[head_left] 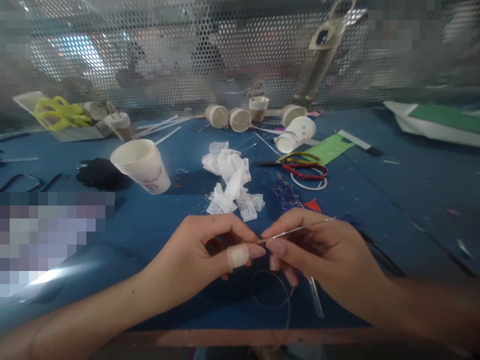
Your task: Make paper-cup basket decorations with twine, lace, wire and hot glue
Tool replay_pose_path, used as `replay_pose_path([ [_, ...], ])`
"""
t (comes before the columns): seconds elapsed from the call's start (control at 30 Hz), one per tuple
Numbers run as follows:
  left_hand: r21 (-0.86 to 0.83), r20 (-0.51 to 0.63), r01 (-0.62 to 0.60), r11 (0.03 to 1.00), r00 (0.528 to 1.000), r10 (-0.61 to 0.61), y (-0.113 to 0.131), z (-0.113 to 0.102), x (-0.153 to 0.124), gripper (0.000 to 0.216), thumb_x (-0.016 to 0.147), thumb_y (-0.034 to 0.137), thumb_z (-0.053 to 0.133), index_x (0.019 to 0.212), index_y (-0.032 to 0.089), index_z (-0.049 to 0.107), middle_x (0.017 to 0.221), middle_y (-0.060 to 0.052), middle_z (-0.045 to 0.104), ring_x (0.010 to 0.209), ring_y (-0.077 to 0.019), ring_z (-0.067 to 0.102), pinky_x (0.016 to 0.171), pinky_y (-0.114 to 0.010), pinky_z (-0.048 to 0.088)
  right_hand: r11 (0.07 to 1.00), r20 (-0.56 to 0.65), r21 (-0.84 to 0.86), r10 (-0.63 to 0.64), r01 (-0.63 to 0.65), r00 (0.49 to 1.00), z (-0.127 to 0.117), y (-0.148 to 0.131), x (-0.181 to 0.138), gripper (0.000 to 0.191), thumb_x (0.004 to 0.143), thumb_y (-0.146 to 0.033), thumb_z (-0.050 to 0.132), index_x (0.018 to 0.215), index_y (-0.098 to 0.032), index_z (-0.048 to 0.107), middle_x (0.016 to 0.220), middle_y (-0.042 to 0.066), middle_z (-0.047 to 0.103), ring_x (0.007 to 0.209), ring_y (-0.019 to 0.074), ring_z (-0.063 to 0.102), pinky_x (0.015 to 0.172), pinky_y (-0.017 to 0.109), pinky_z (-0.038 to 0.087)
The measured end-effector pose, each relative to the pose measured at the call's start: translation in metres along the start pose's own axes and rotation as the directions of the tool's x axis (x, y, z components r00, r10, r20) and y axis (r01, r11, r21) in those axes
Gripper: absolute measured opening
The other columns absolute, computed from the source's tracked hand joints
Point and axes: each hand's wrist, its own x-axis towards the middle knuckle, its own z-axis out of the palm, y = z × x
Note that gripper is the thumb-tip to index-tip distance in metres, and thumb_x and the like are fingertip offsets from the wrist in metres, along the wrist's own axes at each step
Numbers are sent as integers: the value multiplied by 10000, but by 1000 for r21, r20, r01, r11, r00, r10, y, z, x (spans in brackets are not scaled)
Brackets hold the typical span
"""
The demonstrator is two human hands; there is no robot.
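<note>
I see left hand [202, 250] and right hand [322, 250], each grip pinching the straight wire [300, 229]; I'd judge shaping barely begun, one cup basket [258, 103] finished behind.

Below and left of the paper cup [141, 167], a pixelated patch [52, 240] hides whatever lies there. Behind the cup, the shapes beyond the perforated screen [187, 60] are too blurred to tell. Nearer than the cup, the thin wire [296, 230] vanishes between the pinching fingertips of the left hand [202, 250] and right hand [322, 250], and the bottom edge cuts off both forearms.
</note>
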Motion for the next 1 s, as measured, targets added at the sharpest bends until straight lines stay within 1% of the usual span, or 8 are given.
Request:
replay_pose_path([
  [0.13,160,1,-113,981,993,115,-1,0,0,116,879,327,751,888,212,742,767,44,696,653,-83,597,605,-164,473,999,-24,-42,-30,29,999,1,0,-1,23,896,-224,727,895,-202,718,633,-36,672,478,42,583,454,111,492],
  [0.23,176,25,-99,980,995,96,0,0,2,147,882,345,746,922,204,739,775,37,692,662,-90,596,614,-170,471,997,-28,-71,-32,30,999,1,0,-1,46,897,-248,729,909,-204,722,662,-23,681,480,48,583,451,124,498],
  [0.37,103,61,-57,993,997,51,3,0,2,174,903,356,713,934,185,734,802,11,691,655,-102,607,604,-183,506,996,-22,-82,-31,29,999,1,-1,-1,52,895,-250,727,893,-198,719,648,-14,675,492,64,582,449,141,507],
  [0.5,-71,122,13,997,993,-4,3,0,0,266,993,368,572,884,164,703,765,3,656,593,-86,584,545,-169,530,997,-21,-70,-41,39,999,1,0,0,49,884,-243,735,900,-198,723,635,-17,667,497,71,583,440,146,503],
  [0.57,-132,124,33,991,992,-16,1,0,0,308,1014,362,534,841,159,688,735,8,642,579,-74,572,534,-152,523,997,-6,-67,-44,43,999,1,0,0,34,889,-231,725,901,-200,728,637,-19,665,499,68,582,445,142,500],
  [0.8,-222,133,127,967,986,-99,1,2,3,210,934,330,670,816,156,675,708,26,631,569,-65,556,519,-143,524,993,16,-101,-51,52,999,2,-1,-1,46,901,-209,706,886,-189,745,677,-19,677,524,55,598,477,128,516],
  [0.9,-221,115,131,967,988,-107,1,3,4,211,907,338,704,805,156,672,691,29,622,574,-70,560,514,-143,527,991,9,-128,-43,44,999,1,-2,-1,50,899,-226,713,893,-191,748,682,-16,685,511,56,597,472,136,514],
  [1.0,-168,74,109,980,992,-98,0,3,4,222,884,348,728,787,158,669,682,31,620,563,-74,565,509,-150,528,988,4,-147,-45,45,999,0,-1,-2,38,897,-220,714,905,-203,748,675,-25,688,505,51,596,475,131,506],
])
